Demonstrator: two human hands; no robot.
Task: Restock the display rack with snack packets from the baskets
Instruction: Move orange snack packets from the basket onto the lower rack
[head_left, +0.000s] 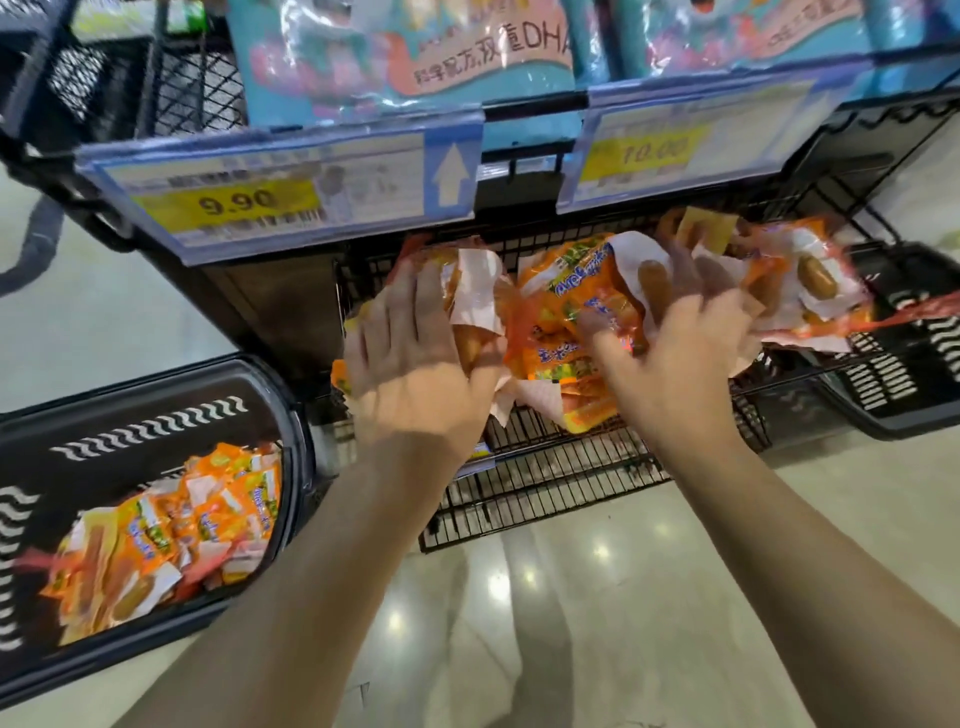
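Orange sausage snack packets (566, 306) lie in a heap on the lower wire shelf (545, 488) of the black display rack. My left hand (410, 358) lies over the left packets with its fingers spread and fairly straight. My right hand (680, 343) presses on the middle and right packets, fingers reaching over them; the image is blurred there. More orange packets (171, 535) fill a black basket (156, 410) on the floor at the lower left.
Above the hands, the upper shelf carries price tags reading 9.90 (239, 202) and 10.00 (654, 150), with teal packets (405, 57) behind them. A second black basket (904, 364) stands on the floor at the right. Glossy tiled floor (571, 597) lies in front.
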